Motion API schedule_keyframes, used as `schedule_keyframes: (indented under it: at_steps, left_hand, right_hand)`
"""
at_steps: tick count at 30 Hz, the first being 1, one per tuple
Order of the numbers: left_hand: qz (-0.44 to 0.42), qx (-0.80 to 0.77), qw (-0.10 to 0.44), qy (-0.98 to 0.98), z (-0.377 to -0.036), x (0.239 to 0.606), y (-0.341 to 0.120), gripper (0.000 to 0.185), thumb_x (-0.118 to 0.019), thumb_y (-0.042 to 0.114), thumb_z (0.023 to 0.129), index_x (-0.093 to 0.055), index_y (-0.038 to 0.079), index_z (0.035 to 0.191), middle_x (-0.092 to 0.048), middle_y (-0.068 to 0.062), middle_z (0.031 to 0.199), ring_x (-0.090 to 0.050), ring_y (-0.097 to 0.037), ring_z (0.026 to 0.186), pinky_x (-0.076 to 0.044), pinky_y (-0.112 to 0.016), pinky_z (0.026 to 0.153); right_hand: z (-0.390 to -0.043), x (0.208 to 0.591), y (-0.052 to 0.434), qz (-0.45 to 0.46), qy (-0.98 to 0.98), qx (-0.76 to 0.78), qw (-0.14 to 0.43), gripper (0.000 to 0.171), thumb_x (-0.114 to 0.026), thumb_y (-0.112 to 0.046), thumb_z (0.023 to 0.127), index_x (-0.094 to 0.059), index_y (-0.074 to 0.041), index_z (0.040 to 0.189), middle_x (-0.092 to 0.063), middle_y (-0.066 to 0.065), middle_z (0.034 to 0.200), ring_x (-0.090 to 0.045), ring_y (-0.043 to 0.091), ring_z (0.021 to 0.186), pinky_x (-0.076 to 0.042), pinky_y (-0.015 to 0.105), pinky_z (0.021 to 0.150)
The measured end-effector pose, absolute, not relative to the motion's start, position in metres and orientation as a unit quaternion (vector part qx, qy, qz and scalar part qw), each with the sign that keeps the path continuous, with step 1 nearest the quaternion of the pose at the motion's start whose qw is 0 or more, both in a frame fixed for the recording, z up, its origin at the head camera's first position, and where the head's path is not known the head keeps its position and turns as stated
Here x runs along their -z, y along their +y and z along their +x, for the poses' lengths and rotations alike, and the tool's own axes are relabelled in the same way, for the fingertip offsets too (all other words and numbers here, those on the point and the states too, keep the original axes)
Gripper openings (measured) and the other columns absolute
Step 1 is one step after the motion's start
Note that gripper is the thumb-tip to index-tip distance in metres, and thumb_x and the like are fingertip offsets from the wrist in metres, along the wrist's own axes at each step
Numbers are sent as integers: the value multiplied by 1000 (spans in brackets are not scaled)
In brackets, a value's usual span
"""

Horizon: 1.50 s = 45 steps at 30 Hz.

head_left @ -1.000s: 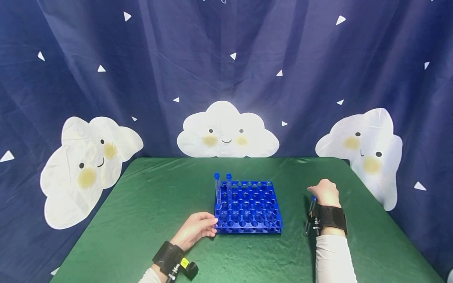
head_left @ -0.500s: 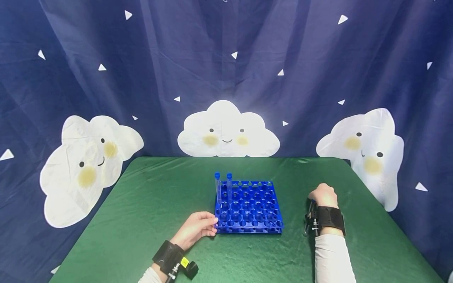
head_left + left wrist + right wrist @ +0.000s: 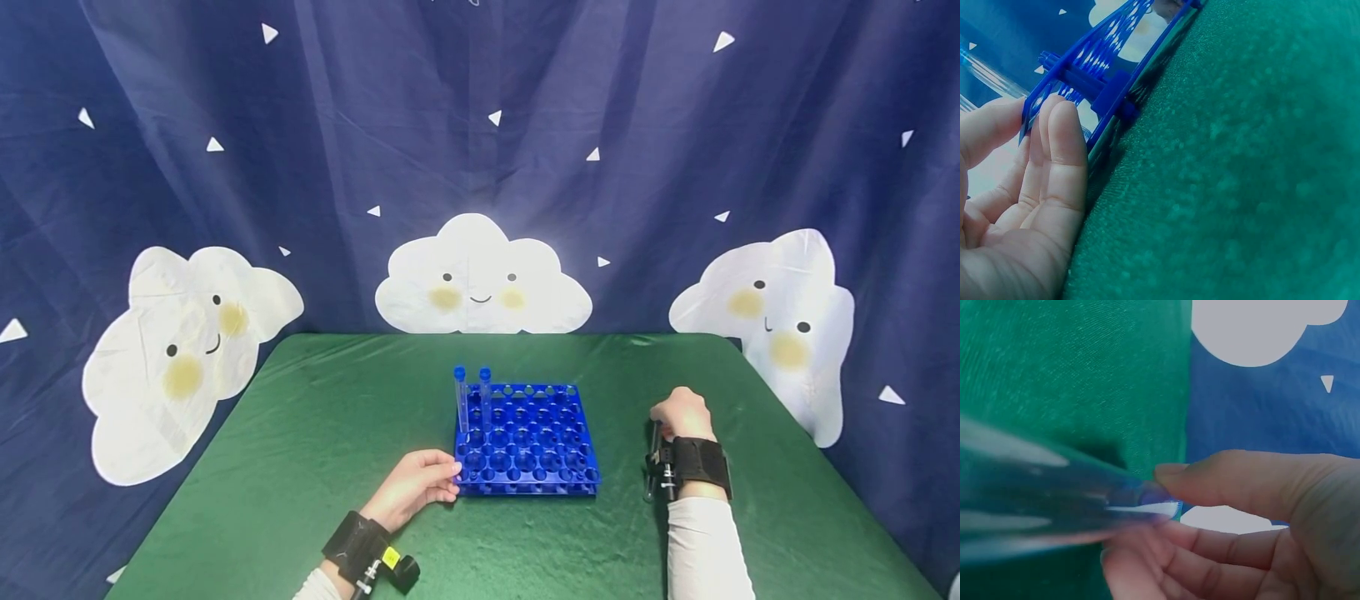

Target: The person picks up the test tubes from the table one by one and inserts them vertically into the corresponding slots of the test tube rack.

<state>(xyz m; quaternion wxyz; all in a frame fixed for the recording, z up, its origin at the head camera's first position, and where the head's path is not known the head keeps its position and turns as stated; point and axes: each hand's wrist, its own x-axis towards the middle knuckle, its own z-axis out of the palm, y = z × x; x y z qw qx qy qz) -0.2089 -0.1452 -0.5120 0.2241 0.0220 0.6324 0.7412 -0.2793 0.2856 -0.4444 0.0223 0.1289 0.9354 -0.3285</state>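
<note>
Two capped tubes (image 3: 472, 400) stand upright in the far left corner of the blue rack (image 3: 525, 439), and that much has not budged in the last second. The left hand (image 3: 416, 487) stays planted at the rack's near left corner, fingers (image 3: 1063, 150) straight and resting flat against the blue frame, nothing pinched. Over on the other side, well apart from the rack, the right hand (image 3: 681, 414) has slid a touch nearer the person and dipped lower than a second ago. It pinches a clear tube (image 3: 1054, 500) between thumb and fingers, the tube's end right at the fingertips and its body running back toward the wrist above the green tablecloth (image 3: 315, 433). In the head view that tube (image 3: 654, 454) slants down beside the wrist strap.
</note>
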Motion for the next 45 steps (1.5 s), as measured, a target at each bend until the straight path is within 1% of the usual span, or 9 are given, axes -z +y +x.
schedule_keyframes:
  at_steps: [5,10,13,18,22,29,37,41,45]
  left_hand:
    - [24,-743,224,630,-209,512,-145,12,-68,13,90,-63,5,97,-68,0,81,-66,-11,69,-60,-26,69]
    - [26,-743,224,630,-208,512,-145,13,-67,13,90,-63,4,98,-68,0,82,-66,-11,70,-60,-26,70]
    - [26,-742,224,631,-208,511,-145,14,-68,13,90,-63,4,99,-68,-1,82,-66,-11,70,-60,-26,70]
    - [24,-741,224,632,-208,510,-145,15,-68,13,89,-63,3,99,-67,-1,82,-66,-11,70,-60,-26,69]
    - [23,-741,225,632,-208,510,-145,14,-68,13,89,-62,3,99,-67,-1,82,-66,-11,70,-60,-26,69]
    - [24,-744,226,629,-208,510,-145,13,-67,13,90,-63,4,99,-67,0,82,-66,-11,70,-60,-26,69]
    - [24,-742,225,631,-208,512,-146,13,-68,13,90,-63,5,98,-68,0,82,-66,-11,70,-60,-26,69]
    - [23,-742,224,631,-208,511,-146,14,-68,14,90,-63,4,98,-68,-1,82,-66,-11,70,-60,-26,69]
    - [21,-742,223,632,-208,511,-145,15,-68,14,89,-62,4,99,-68,-1,83,-66,-11,70,-60,-26,69]
  right_hand:
    - [-285,443,287,130,919,372,21,12,-59,-7,77,-59,3,69,-60,5,48,-63,13,45,-57,29,48]
    - [-289,437,285,123,919,375,1,13,-59,-9,83,-59,3,80,-61,2,55,-64,10,50,-58,26,51]
    - [-288,430,280,118,915,385,-24,17,-58,-10,86,-58,6,89,-65,8,67,-65,10,54,-59,25,54]
    - [-286,416,272,100,920,369,-87,23,-59,-14,88,-60,7,97,-69,23,88,-68,12,56,-58,24,57]
    - [-284,405,264,76,924,344,-148,26,-59,-16,89,-62,6,101,-70,25,93,-68,12,56,-52,22,58]
    - [-274,384,242,50,906,353,-227,23,-61,-16,92,-62,3,105,-70,22,88,-64,7,55,-48,18,54]
    - [-265,370,210,-19,864,356,-355,20,-68,-12,89,-63,1,103,-72,17,84,-69,29,75,-39,12,65]
    - [-259,364,192,-62,841,375,-386,21,-71,-10,87,-62,0,103,-72,16,84,-69,29,76,-35,4,62]
    - [-255,360,176,-89,825,391,-398,22,-73,-9,86,-62,-1,104,-71,14,84,-67,24,75,-36,-2,63]
